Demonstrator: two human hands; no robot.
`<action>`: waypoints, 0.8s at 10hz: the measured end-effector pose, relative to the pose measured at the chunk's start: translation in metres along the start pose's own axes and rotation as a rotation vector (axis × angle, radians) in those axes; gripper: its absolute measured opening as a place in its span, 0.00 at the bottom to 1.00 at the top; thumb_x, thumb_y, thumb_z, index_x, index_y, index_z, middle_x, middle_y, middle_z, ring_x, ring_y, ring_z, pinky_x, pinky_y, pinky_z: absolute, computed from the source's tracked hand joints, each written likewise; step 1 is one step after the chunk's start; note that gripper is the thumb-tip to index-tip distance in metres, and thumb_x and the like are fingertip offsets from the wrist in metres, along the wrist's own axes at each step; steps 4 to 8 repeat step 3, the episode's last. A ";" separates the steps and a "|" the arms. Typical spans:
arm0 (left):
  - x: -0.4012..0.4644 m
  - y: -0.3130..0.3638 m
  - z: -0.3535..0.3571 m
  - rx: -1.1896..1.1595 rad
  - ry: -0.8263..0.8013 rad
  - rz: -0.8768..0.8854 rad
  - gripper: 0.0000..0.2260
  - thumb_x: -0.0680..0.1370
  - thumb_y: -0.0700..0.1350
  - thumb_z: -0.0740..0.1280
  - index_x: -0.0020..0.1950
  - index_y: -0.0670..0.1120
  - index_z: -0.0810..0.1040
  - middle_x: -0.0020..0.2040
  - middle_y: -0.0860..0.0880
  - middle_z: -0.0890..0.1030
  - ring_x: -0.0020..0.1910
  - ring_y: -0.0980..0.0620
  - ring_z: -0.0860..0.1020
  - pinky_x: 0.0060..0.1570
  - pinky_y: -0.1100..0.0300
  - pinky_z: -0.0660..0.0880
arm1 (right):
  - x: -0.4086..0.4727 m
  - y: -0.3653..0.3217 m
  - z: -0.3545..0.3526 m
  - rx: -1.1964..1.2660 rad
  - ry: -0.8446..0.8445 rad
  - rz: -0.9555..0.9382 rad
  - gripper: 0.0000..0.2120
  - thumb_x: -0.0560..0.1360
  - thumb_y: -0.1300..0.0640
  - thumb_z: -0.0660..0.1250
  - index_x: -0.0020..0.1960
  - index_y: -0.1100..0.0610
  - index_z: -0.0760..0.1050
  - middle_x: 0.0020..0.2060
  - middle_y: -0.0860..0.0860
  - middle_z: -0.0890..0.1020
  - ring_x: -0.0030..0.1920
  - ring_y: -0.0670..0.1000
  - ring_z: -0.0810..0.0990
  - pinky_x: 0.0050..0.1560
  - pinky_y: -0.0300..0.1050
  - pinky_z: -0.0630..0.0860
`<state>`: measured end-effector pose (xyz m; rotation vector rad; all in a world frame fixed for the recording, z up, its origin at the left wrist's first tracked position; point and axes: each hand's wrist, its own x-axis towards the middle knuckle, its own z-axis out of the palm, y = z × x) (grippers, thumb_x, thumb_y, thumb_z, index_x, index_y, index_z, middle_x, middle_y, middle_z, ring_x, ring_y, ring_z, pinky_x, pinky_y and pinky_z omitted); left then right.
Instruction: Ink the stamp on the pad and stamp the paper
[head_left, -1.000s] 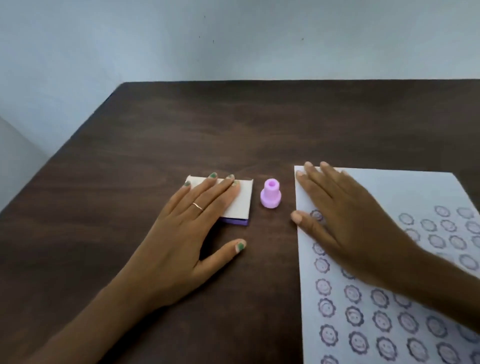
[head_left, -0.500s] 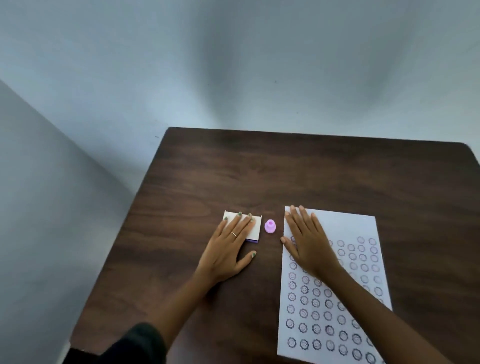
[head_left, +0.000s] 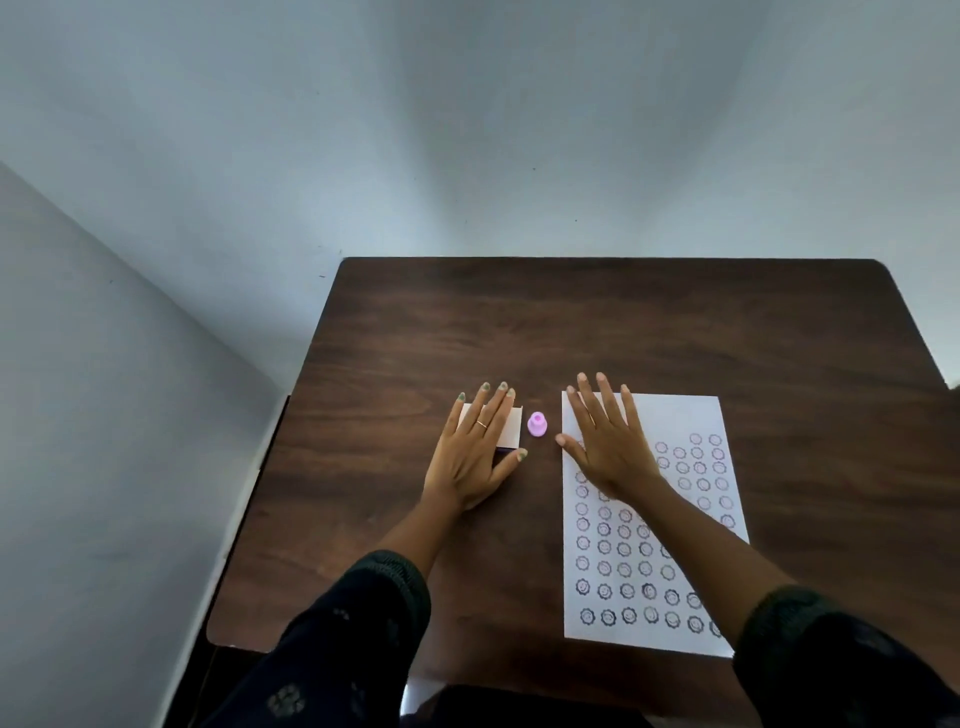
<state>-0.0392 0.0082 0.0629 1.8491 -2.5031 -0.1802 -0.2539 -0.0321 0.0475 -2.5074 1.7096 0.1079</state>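
A small pink stamp (head_left: 537, 424) stands upright on the dark wooden table (head_left: 597, 332), between my two hands. My left hand (head_left: 475, 452) lies flat, fingers spread, on top of the closed white ink pad box (head_left: 513, 430), which has a purple base. My right hand (head_left: 608, 441) rests flat on the upper left part of the white paper (head_left: 675, 415). The paper is covered with several rows of round purple stamp prints. Neither hand touches the stamp.
Grey walls stand close behind and to the left of the table. The table's left edge (head_left: 270, 467) and near edge are in view. My dark sleeves (head_left: 353, 639) reach in from the bottom.
The view has pulled back and up, so the table, paper and walls look smaller and more of them shows. Both hands stay flat in the same places.
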 end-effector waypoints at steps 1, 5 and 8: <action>0.022 0.004 -0.023 0.029 0.038 -0.008 0.32 0.79 0.61 0.47 0.78 0.45 0.49 0.79 0.47 0.52 0.78 0.48 0.48 0.75 0.50 0.42 | 0.006 0.000 -0.027 0.021 0.081 0.020 0.32 0.76 0.38 0.45 0.73 0.56 0.54 0.74 0.57 0.58 0.74 0.59 0.53 0.72 0.60 0.50; 0.091 0.012 -0.093 0.082 0.240 0.022 0.32 0.80 0.61 0.48 0.78 0.44 0.48 0.79 0.46 0.53 0.78 0.46 0.50 0.76 0.49 0.44 | 0.041 0.018 -0.097 0.010 0.278 0.059 0.32 0.77 0.39 0.42 0.74 0.58 0.47 0.75 0.58 0.52 0.75 0.59 0.47 0.73 0.58 0.48; 0.091 0.012 -0.093 0.082 0.240 0.022 0.32 0.80 0.61 0.48 0.78 0.44 0.48 0.79 0.46 0.53 0.78 0.46 0.50 0.76 0.49 0.44 | 0.041 0.018 -0.097 0.010 0.278 0.059 0.32 0.77 0.39 0.42 0.74 0.58 0.47 0.75 0.58 0.52 0.75 0.59 0.47 0.73 0.58 0.48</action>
